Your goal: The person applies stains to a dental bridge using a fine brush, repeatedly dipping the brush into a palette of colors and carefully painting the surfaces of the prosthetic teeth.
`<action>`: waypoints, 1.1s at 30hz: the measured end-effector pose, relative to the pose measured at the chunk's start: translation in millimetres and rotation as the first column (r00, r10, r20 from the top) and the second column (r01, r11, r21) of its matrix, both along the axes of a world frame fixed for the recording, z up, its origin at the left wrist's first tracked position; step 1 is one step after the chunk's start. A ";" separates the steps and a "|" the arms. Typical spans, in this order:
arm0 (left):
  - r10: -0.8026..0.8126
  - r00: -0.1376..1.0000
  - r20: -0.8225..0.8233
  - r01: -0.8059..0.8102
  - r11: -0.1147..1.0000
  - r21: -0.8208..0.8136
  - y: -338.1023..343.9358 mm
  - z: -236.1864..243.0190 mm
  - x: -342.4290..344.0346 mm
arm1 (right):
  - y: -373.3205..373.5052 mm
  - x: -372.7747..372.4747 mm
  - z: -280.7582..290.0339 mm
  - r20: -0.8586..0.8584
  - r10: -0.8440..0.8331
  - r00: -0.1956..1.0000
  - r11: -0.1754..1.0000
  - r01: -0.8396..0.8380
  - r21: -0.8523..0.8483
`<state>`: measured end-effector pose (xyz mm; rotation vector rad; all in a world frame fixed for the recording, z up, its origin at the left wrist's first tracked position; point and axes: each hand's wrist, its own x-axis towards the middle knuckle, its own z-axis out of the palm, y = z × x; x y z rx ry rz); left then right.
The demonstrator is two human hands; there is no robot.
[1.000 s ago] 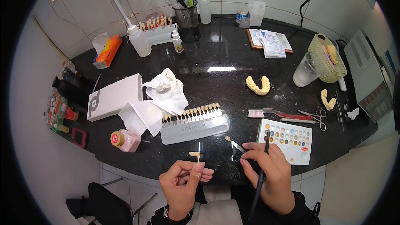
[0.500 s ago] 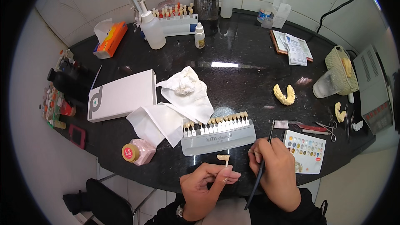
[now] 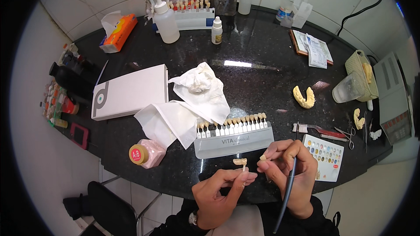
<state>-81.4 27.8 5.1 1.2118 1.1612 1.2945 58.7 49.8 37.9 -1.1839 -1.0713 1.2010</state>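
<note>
My left hand (image 3: 222,196) pinches a thin pale peg between thumb and fingers, with a small cream-coloured dental bridge (image 3: 239,161) on its top. Just to the right, my right hand (image 3: 294,171) holds a small tooth-shaped piece (image 3: 263,157) between thumb and forefinger. The same hand also grips a slim dark brush (image 3: 288,194), its handle slanting down toward my lap. Beyond both hands lies a grey tooth shade guide (image 3: 236,143) with a row of tooth tabs. A white paint palette (image 3: 326,157) with many coloured wells rests beside my right hand.
On the dark table (image 3: 258,89) lie crumpled tissues (image 3: 199,83), a white box (image 3: 131,94) and a pink jar (image 3: 151,153). A yellowish dental model (image 3: 303,98), a toothbrush (image 3: 319,131) and scissor-like forceps (image 3: 348,136) lie right. Bottles (image 3: 167,24) stand at the back.
My right hand has turned and opened toward the left hand, bringing the tooth-shaped piece into sight. The brush has swung with it. My left hand keeps its pinch; the whole view has shifted slightly.
</note>
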 end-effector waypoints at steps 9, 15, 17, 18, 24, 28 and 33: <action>0.106 0.994 -0.019 -0.105 0.993 0.058 -5.0 -8.7 4.8 | -3.1 -12.3 -9.5 -0.092 -0.029 0.995 0.998 0.035 0.056; 0.139 0.989 -0.050 -0.134 0.986 0.095 -6.2 -11.9 6.4 | -6.6 -12.7 -13.7 -0.109 -0.031 0.994 0.997 0.038 0.065; 0.153 0.987 -0.057 -0.147 0.984 0.096 -5.8 -10.9 7.2 | -8.0 -12.0 -14.7 -0.075 -0.031 0.997 0.995 0.037 0.090; 0.157 0.985 -0.067 -0.150 0.984 0.096 -5.8 -9.8 7.2 | -9.0 -11.4 -15.1 -0.058 -0.029 0.998 0.994 0.035 0.099; 0.172 0.974 -0.147 -0.150 0.977 0.151 -6.2 -5.8 7.0 | -13.4 -5.4 -20.2 0.017 -0.033 0.999 0.988 0.030 0.152; 0.200 0.974 -0.108 -0.184 0.972 0.146 -5.8 -7.0 9.4 | -18.7 -4.4 -22.6 0.047 -0.037 0.998 0.982 0.028 0.188; 0.211 0.973 -0.095 -0.200 0.973 0.113 -4.3 -4.2 8.3 | -21.3 4.1 -14.5 0.298 0.009 0.955 0.986 -0.059 0.159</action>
